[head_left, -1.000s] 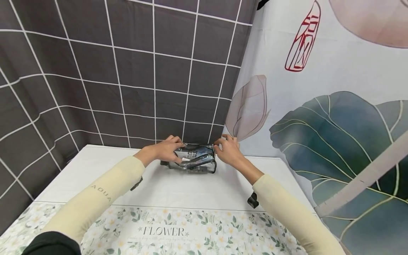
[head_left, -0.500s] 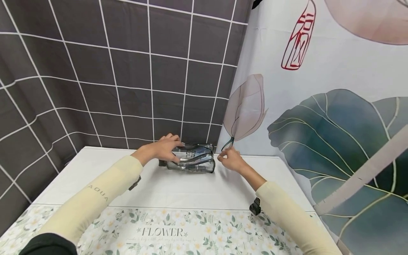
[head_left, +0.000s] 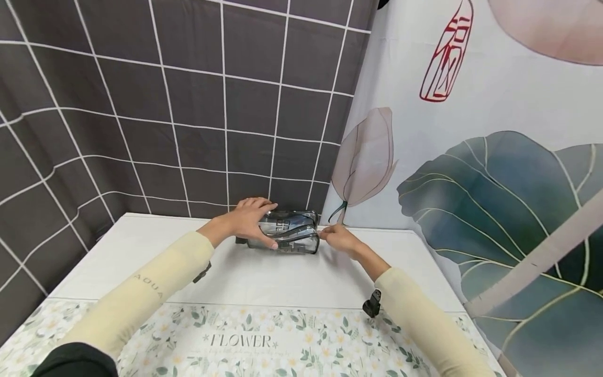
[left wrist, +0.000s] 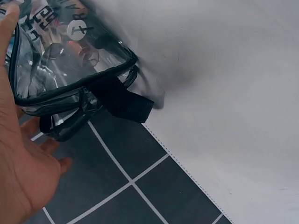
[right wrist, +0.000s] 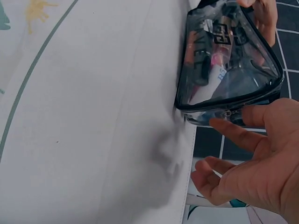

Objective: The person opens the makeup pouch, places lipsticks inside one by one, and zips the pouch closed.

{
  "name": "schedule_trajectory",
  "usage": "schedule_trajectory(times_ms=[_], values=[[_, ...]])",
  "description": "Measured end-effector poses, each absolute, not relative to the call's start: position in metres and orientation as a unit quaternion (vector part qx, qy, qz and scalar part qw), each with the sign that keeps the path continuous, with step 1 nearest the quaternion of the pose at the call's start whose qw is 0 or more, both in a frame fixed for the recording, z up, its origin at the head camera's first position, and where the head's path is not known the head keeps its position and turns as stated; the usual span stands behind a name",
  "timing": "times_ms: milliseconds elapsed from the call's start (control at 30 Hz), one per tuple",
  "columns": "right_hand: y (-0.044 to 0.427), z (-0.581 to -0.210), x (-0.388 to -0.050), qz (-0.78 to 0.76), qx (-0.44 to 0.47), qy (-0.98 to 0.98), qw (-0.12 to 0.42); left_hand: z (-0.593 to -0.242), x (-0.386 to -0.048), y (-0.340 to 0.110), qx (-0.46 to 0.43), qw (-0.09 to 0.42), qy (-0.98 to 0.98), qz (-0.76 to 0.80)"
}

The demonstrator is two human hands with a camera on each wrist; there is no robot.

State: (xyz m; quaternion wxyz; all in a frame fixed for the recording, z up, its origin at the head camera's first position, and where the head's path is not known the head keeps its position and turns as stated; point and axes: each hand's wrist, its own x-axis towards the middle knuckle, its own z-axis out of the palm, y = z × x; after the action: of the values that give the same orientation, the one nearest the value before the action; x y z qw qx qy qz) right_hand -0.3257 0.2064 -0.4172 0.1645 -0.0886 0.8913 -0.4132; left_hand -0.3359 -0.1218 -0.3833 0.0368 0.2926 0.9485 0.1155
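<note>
A clear toiletry bag (head_left: 294, 230) with black piping lies at the back of the white tabletop. Cosmetic tubes (right wrist: 215, 77) show through its plastic wall. My left hand (head_left: 247, 220) grips the bag's left part, thumb on the front side and fingers over the back. At that end a black strap tab (left wrist: 122, 100) sticks out. My right hand (head_left: 341, 239) is at the bag's right end. In the right wrist view, its thumb and index fingertip lie apart at the zipper (right wrist: 229, 113), and the other fingers are loosely bent.
The white tabletop (head_left: 264, 283) ends just behind the bag, against a dark grid curtain (head_left: 198, 104). A light curtain (head_left: 400, 63) with printed leaves hangs at the right. A floral mat (head_left: 245, 335) covers the front of the table.
My right hand has left the bag's upper right corner, drawn back to the right, then come in lower at the right end. My left thumb has shifted along the front; the bag has hardly moved.
</note>
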Motion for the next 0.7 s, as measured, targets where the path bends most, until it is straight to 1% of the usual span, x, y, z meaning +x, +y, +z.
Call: schedule_trajectory(times_ms=[167,300,700], values=[[0.208,-0.417,-0.327,-0.423,-0.082,0.885,0.175,-0.382,-0.335,-0.121,0.293,0.041,0.947,0.126],[0.209,-0.417,-0.327,-0.423,-0.088,0.885,0.172,-0.381,-0.334,-0.122,0.289,0.043,0.947,0.132],[0.208,-0.406,-0.328,-0.413,-0.079,0.895,0.152,-0.382,-0.338,-0.121,0.306,-0.009,0.94,0.15]])
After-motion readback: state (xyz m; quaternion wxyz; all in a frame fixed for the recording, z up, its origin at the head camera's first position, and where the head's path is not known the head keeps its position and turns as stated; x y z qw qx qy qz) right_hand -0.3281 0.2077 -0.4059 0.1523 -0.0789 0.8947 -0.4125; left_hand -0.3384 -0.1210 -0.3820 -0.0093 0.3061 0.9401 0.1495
